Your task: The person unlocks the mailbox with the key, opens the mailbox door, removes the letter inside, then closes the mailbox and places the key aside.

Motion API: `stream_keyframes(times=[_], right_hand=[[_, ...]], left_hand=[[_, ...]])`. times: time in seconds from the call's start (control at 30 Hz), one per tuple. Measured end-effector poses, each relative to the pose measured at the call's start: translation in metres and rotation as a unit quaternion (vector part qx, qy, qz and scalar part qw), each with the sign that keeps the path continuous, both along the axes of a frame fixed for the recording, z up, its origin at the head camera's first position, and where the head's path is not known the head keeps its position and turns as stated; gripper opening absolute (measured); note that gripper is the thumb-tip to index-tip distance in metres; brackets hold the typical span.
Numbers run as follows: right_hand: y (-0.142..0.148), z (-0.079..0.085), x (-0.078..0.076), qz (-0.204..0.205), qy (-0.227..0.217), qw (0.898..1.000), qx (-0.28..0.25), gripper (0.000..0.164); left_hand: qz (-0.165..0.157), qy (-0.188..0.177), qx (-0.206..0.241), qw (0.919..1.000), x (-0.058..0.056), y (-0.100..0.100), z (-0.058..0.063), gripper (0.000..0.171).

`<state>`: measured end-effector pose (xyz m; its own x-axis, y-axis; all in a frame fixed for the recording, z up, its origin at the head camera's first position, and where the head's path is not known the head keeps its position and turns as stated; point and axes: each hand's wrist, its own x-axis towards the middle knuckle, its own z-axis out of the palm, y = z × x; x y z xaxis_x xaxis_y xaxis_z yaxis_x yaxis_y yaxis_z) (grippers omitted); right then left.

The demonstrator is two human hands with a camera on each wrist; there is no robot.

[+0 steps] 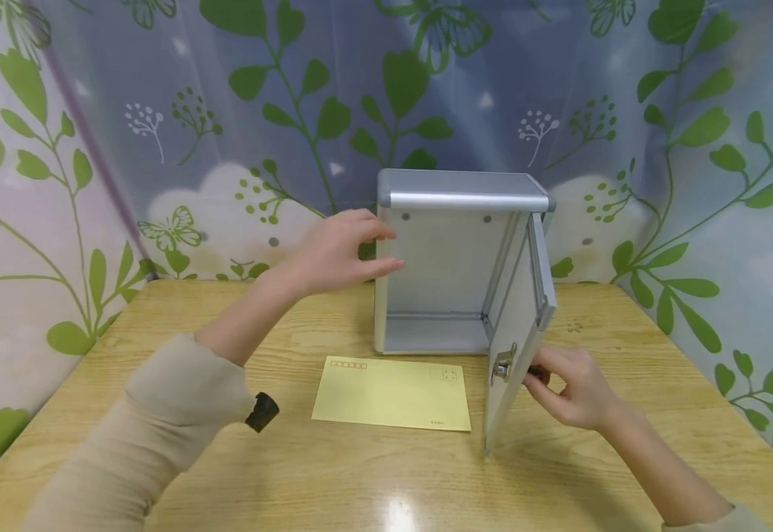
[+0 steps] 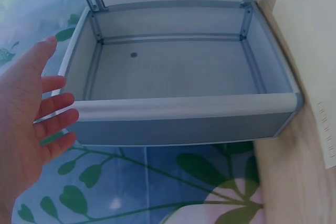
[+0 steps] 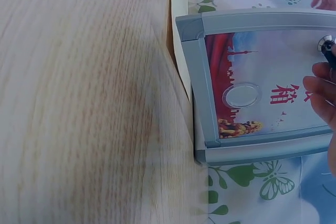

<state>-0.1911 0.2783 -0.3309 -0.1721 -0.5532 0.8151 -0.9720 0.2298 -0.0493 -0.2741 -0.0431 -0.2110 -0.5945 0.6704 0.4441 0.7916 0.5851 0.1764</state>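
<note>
A silver-framed metal box point(image 1: 465, 190), like a suggestion box, stands on the table with its hinged door point(image 1: 522, 325) swung open toward me. My right hand point(image 1: 576, 388) is at the door's outer face, pinching a black-headed key point(image 3: 329, 48) at the lock. On the door's inner side the metal lock cam point(image 1: 502, 366) shows. My left hand point(image 1: 346, 251) is by the box's upper left edge, fingers loosely extended and holding nothing. In the left wrist view the box interior point(image 2: 168, 69) holds nothing visible. A yellow envelope point(image 1: 392, 395) lies flat in front of the box.
The wood-grain table point(image 1: 280, 473) carries the box and envelope. A patterned cloth point(image 1: 280, 170) with leaves and butterflies hangs close behind and at both sides. A small black piece point(image 1: 263, 412) shows at my left sleeve cuff.
</note>
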Motion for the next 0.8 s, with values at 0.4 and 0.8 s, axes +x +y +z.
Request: stream_keyframes(times=[0.4,0.8], right_hand=[[0.000,-0.003,0.000,0.005,-0.014,1.000,-0.006,0.026],[-0.013,0.014,0.013,0.005,-0.016,1.000,-0.009,0.029]], left_hand=[[0.025,0.092,-0.017,0.9953,-0.016,0.005,0.039,0.052],[0.017,0.021,-0.201,0.9792,-0.027,0.027,0.069,0.054]])
